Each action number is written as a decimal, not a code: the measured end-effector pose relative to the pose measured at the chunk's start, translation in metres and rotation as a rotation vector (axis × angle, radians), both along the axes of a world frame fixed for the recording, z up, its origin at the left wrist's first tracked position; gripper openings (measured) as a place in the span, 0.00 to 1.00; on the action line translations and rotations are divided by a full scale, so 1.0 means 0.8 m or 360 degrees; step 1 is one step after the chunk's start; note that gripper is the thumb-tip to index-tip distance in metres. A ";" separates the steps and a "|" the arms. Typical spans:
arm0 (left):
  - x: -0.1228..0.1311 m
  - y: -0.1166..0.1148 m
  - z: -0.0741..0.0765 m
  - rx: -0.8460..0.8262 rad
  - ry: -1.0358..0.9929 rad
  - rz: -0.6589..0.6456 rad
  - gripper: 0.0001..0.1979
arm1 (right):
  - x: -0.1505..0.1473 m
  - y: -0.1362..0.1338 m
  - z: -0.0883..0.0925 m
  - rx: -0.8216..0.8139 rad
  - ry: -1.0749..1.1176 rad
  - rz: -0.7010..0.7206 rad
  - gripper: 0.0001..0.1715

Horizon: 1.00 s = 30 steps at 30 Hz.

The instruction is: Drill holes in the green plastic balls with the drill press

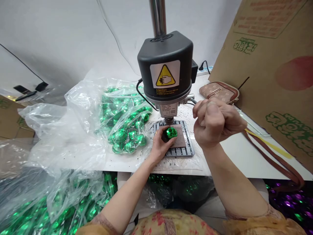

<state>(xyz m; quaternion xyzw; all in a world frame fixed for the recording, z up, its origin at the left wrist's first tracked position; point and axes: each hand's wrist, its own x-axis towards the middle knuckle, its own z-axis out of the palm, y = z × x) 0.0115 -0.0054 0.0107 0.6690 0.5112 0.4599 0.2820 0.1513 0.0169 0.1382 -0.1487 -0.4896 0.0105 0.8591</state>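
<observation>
My left hand [160, 142] is closed around a shiny green faceted ball [171, 132], thumb on the near side and fingers on the far side. The ball rests on a pinkish-brown pad [181, 137] over the slotted metal base [190, 148] of a small drill press [165, 68]. Directly above the ball is the drill's chuck [169, 120]; I cannot tell whether the bit touches it. My right hand [212, 122] makes a fist to the right of the drill head, wrapped round the feed lever [192, 100], whose grip is hidden by the fingers.
A clear plastic bag [127, 125] of green balls lies left of the press. More bagged green balls [63, 209] sit below the white table's [117, 164] front edge. Dark shavings dot the tabletop. On the right are a patterned purse [218, 90], its brown strap [274, 160] and a large cardboard box [276, 81].
</observation>
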 end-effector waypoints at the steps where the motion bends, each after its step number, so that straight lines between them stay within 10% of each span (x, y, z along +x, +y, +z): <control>1: 0.000 0.000 0.000 -0.0003 -0.0007 0.0000 0.23 | 0.001 0.000 -0.001 0.0011 -0.0015 0.0003 0.29; 18: 0.002 -0.003 -0.001 -0.0081 -0.0253 -0.0060 0.24 | 0.003 0.000 -0.022 0.0141 -0.0111 0.0046 0.27; 25: 0.006 -0.007 0.005 -0.0002 -0.0076 0.0127 0.21 | -0.003 -0.003 0.038 -0.0238 0.0118 0.0129 0.27; 30: -0.006 -0.067 -0.006 0.0465 0.0230 0.0174 0.20 | 0.003 -0.001 0.063 -0.0387 0.0002 0.0202 0.26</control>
